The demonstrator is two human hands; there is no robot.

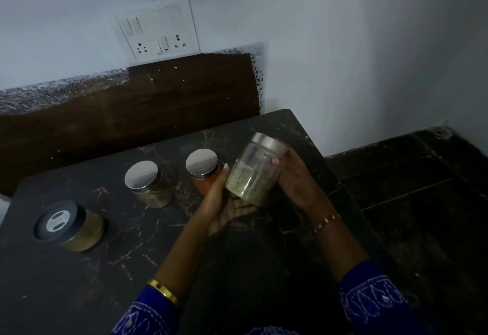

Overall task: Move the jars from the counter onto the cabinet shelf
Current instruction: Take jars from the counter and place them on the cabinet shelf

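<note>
Dark veined stone forms the bench [79, 295], backed by a brown board [132, 104] and a white socket plate [158, 30]. I see my left hand [224, 202] cupping the green-filled jar [253, 176] from below while my right hand [295, 176] wraps its fingers [276, 160] round it, tilted above the bench. Left of it stand an orange jar [204, 170], a tan jar [148, 184] and a black-lidded jar [71, 226]. I can read no writing.

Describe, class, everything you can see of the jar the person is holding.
The held jar is clear, glass or plastic by its look, with a silver metal-looking lid closed on top. Greenish grainy contents fill roughly its lower half. It is tilted, lid toward the upper right, lifted above the dark counter. The left hand cups its base; the right hand grips its side.
</note>
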